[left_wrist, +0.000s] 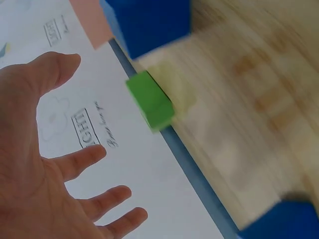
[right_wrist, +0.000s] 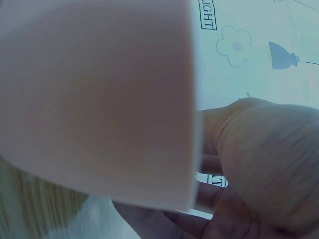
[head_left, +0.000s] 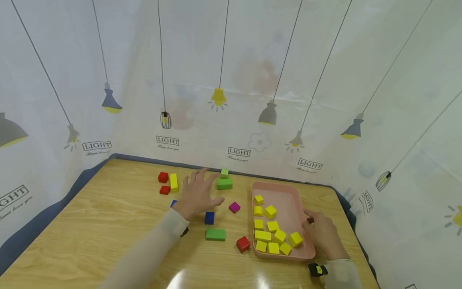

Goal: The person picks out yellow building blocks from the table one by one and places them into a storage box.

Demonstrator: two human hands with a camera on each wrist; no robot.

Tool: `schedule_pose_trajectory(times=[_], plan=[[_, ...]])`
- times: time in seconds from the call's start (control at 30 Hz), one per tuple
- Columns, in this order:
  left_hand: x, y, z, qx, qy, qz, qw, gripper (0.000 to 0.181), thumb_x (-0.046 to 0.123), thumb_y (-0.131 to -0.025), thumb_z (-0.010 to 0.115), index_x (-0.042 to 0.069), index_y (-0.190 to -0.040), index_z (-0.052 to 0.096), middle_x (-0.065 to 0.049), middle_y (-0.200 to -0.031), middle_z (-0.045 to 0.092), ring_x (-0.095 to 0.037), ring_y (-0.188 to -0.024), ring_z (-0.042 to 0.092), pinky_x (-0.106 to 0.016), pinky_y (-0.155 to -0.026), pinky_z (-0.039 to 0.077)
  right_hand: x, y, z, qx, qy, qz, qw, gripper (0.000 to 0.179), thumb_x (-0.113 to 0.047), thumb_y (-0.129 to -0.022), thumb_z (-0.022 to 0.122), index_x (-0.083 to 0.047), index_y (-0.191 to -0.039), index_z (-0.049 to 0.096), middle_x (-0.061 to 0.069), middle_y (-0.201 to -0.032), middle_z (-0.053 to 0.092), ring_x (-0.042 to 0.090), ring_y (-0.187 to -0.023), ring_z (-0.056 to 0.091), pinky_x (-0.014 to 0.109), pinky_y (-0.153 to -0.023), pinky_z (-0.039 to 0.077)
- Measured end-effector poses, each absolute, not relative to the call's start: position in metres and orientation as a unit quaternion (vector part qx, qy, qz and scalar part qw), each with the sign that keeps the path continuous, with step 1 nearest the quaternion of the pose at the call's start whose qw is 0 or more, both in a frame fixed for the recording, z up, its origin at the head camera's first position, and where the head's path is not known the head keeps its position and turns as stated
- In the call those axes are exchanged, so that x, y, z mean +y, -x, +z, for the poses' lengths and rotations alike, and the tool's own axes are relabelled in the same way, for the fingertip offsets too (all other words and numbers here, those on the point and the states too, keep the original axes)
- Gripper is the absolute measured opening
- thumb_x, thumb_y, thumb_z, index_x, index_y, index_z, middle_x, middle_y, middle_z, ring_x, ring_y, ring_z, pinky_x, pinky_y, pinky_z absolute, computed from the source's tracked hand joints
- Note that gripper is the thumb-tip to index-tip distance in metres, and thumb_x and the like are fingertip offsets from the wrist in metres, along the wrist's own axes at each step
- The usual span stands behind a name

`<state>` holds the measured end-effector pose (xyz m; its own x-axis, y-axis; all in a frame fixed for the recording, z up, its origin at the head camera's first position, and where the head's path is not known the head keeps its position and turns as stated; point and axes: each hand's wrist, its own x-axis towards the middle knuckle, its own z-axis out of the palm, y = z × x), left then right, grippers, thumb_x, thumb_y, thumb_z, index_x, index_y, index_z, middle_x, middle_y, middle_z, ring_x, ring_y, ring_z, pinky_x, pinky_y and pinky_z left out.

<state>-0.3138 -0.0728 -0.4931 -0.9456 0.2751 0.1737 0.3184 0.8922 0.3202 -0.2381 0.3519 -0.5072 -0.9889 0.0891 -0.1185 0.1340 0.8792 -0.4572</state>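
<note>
My left hand (head_left: pixel 198 192) hovers over the table with fingers spread and nothing held. Nearest to it are a blue block (head_left: pixel 209 218), another blue block (head_left: pixel 173 203) partly hidden by the hand, and a green block (head_left: pixel 224 184) with a small light-green one (head_left: pixel 225 173) behind. The left wrist view shows the spread left hand (left_wrist: pixel 50 149) apart from a green block (left_wrist: pixel 152 102) and a blue block (left_wrist: pixel 149 22). My right hand (head_left: pixel 323 235) grips the right side of a pink tray (head_left: pixel 290 202), which holds several yellow blocks (head_left: pixel 262 236). In the right wrist view the tray wall (right_wrist: pixel 99 99) hides the fingertips.
A purple block (head_left: pixel 234 207), a green block (head_left: pixel 215 235) and a red block (head_left: pixel 243 244) lie left of the tray. Further left are two red blocks (head_left: pixel 163 177) and a long yellow block (head_left: pixel 174 182). A printed curtain (head_left: pixel 202 140) borders the wooden table (head_left: pixel 108 208).
</note>
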Motion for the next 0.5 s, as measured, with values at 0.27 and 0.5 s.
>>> schedule_pose_trajectory(times=[0.27, 0.5], plan=[[-0.114, 0.321, -0.498, -0.978, 0.121, -0.161, 0.045, 0.090, 0.059, -0.098, 0.084, 0.019, -0.173, 0.056, -0.030, -0.183, 0.040, -0.060, -0.167, 0.040, -0.088, -0.129, 0.037, 0.353, 0.239, -0.508, 0.969, -0.052, -0.237, 0.043, 0.059, -0.012, -0.109, 0.069, 0.004, -0.165, 0.059, 0.026, -0.124, 0.082, 0.025, -0.090, 0.069, 0.038, -0.076, 0.063], [-0.143, 0.330, -0.497, -0.983, 0.108, -0.147, 0.011, 0.092, 0.057, -0.100, 0.083, 0.014, -0.175, 0.052, -0.035, -0.183, 0.036, -0.067, -0.164, 0.039, -0.085, -0.130, 0.040, 0.353, 0.240, -0.510, 0.970, -0.052, -0.233, 0.039, 0.059, -0.012, -0.108, 0.069, 0.004, -0.164, 0.060, 0.025, -0.123, 0.083, 0.025, -0.091, 0.071, 0.043, -0.080, 0.065]])
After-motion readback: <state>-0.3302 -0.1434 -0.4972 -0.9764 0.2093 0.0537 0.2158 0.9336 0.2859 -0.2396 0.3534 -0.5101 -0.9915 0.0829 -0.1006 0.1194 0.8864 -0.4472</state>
